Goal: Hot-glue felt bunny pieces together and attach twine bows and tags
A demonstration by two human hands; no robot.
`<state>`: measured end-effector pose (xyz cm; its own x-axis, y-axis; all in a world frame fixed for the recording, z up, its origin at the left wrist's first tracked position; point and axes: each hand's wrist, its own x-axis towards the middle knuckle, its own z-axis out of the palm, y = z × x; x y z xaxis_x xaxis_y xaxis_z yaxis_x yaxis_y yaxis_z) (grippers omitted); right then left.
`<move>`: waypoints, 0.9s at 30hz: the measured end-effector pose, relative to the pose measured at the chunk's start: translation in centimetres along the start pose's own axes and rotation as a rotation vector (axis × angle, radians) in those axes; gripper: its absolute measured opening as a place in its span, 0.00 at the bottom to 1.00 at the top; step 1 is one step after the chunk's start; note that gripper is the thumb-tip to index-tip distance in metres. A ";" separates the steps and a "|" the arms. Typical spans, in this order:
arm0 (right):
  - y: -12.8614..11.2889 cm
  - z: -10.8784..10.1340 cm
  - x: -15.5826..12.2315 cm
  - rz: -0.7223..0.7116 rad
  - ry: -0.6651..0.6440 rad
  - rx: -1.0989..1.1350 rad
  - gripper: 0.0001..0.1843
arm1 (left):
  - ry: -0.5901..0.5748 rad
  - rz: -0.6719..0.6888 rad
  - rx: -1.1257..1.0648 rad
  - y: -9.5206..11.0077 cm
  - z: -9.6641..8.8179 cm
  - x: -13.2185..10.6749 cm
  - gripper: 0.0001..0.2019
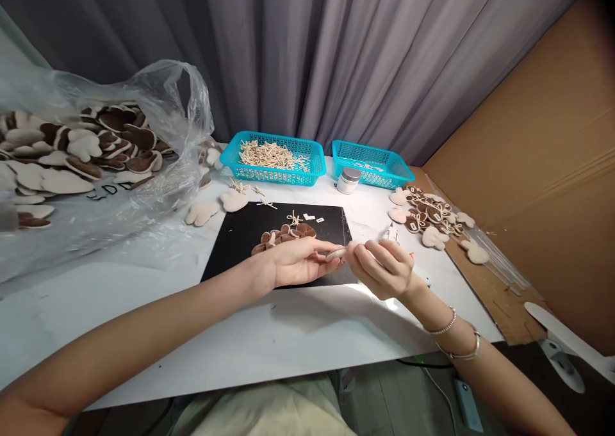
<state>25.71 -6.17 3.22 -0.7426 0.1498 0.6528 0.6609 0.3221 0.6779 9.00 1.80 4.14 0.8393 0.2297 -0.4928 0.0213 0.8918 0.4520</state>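
Observation:
My left hand (298,263) and my right hand (382,266) meet over the near right corner of a black mat (250,237). Between their fingertips they pinch a small beige plush piece (335,254). Both hands are closed on it. A small pile of brown and beige bunny-shaped plush pieces (283,236) lies on the mat just behind my left hand. A tiny cream bow (293,218) and white labels (312,218) lie further back on the mat.
A clear plastic bag (96,161) full of plush pieces fills the left. Two teal baskets (273,157) (372,165) stand at the back, one holding cream bows. A small jar (348,180) stands between them. Finished pieces (432,221) lie right, beside cardboard (528,186).

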 end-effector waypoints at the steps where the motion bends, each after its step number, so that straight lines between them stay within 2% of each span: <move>1: 0.1 0.2 0.1 -0.001 0.025 0.022 0.09 | 0.007 0.007 0.006 0.0 0.0 0.0 0.10; 3: 0.2 0.6 0.3 0.030 0.023 0.080 0.10 | 0.046 0.043 0.038 0.0 0.0 0.0 0.10; 5: 0.1 0.8 0.3 0.108 -0.053 0.150 0.11 | 0.074 0.089 0.110 0.1 0.0 -0.2 0.11; 9: -0.2 0.6 0.1 0.248 -0.220 0.290 0.13 | 0.011 0.167 0.322 0.2 -0.2 -0.5 0.12; 13: -0.4 0.6 -0.1 0.283 -0.290 0.393 0.15 | 0.051 0.244 0.415 0.1 -0.3 -0.4 0.02; 18: -0.3 0.6 -0.1 0.316 -0.416 0.463 0.17 | 0.103 0.262 0.484 -0.2 -0.2 -0.4 0.07; 27: -0.3 0.0 -0.1 0.314 -0.567 0.447 0.16 | 0.064 0.256 0.613 0.1 -0.8 -0.3 0.11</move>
<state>25.56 -6.26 2.94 -0.5498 0.7113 0.4379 0.8320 0.5129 0.2116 8.28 2.09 3.73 0.8254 0.4440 -0.3486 0.1468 0.4274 0.8921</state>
